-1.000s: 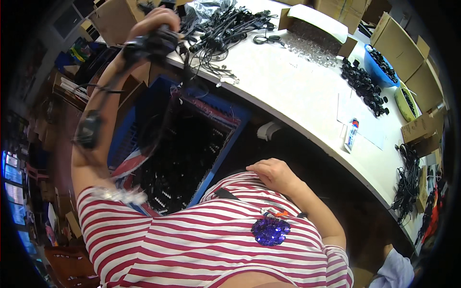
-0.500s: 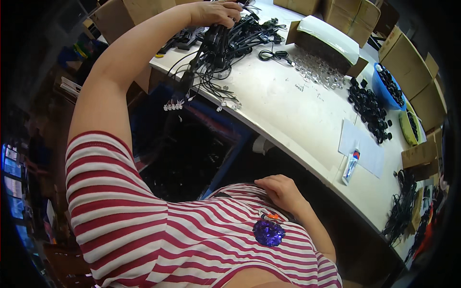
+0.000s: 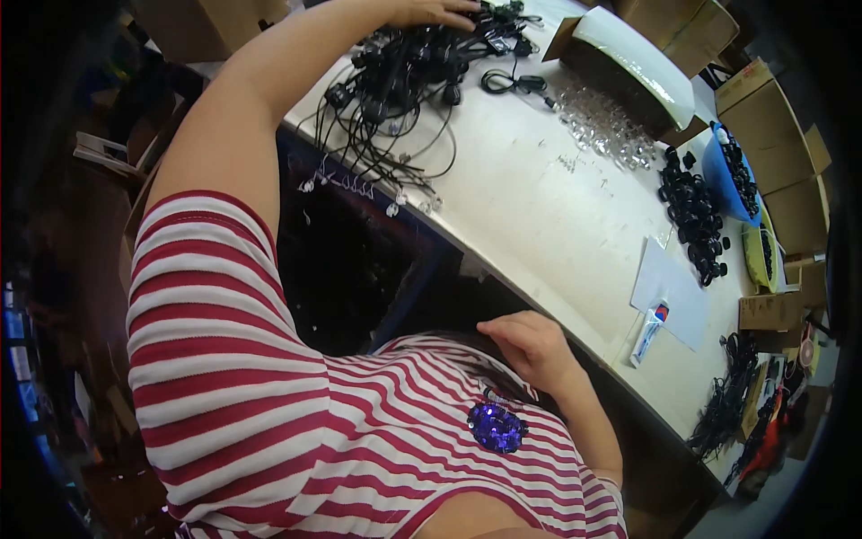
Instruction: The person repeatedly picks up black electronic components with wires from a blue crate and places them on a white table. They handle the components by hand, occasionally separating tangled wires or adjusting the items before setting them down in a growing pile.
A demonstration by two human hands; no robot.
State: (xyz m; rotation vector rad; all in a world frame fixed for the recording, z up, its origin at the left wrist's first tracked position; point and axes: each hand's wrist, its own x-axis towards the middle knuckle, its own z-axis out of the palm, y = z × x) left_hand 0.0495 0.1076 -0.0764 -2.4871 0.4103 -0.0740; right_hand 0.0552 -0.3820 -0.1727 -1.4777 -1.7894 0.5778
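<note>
At the far left end of the table, my left hand (image 3: pixel 435 13) rests over a heap of black cables (image 3: pixel 395 81) with its fingers stretched out. The top edge of the picture cuts off part of that hand. Thin leads with small white connectors (image 3: pixel 357 186) hang from the heap over the table's near edge. My right hand (image 3: pixel 532 346) hovers in front of my striped shirt, beside the table edge. Its fingers are loosely bent, and nothing shows in them. A coiled black cable (image 3: pixel 516 83) lies right of the heap.
Clear plastic pieces (image 3: pixel 602 126) spill from an open carton (image 3: pixel 628 67). Black caps (image 3: pixel 691 216) lie near a blue bowl (image 3: pixel 718 175) and a yellow-green basket (image 3: pixel 756 256). A tube (image 3: pixel 648 334) sits on white paper (image 3: pixel 669 292). More black cables (image 3: pixel 725 395) lie at the right end.
My left hand has let go of the cable bundle, which now lies lower on the heap. My right hand has lifted slightly off the shirt. The view has shifted a little.
</note>
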